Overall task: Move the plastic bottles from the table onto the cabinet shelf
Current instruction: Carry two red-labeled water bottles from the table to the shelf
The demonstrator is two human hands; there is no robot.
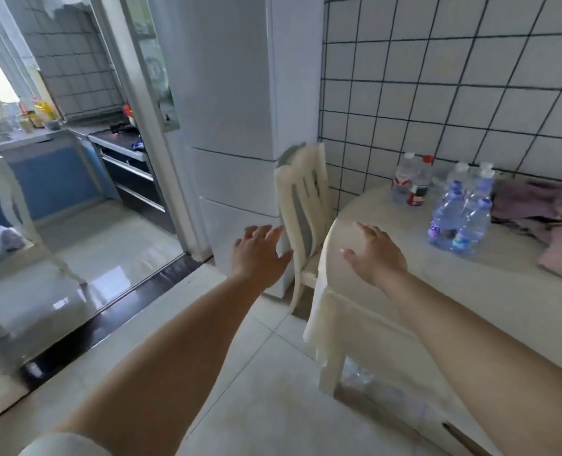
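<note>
At far left a doorway opens onto a kitchen counter (42, 136), well away from the work. A white cabinet (237, 93) rises in the middle, with a pale chair (306, 205) tucked against it at the bench's left edge. No open shelf shows in this view.

The left hand (260, 255) hangs in the air in front of the chair, its grip spread and holding nothing. The right hand (376, 253) hovers over the left part of the bench (388, 291), fingers also spread and empty; whether it touches the surface is unclear.

The plastic bottles (444, 202) stand upright, long axes vertical, at the back of the bench by the tiled wall, ahead and to the right of both hands. The right hand is the nearer; the left is well apart from them. I count two clear bottles with red labels towards the back, and four blue-tinted ones bunched just beside them, nearer the front, making six. A pinkish cloth (543, 225) lies at the right edge.
</note>
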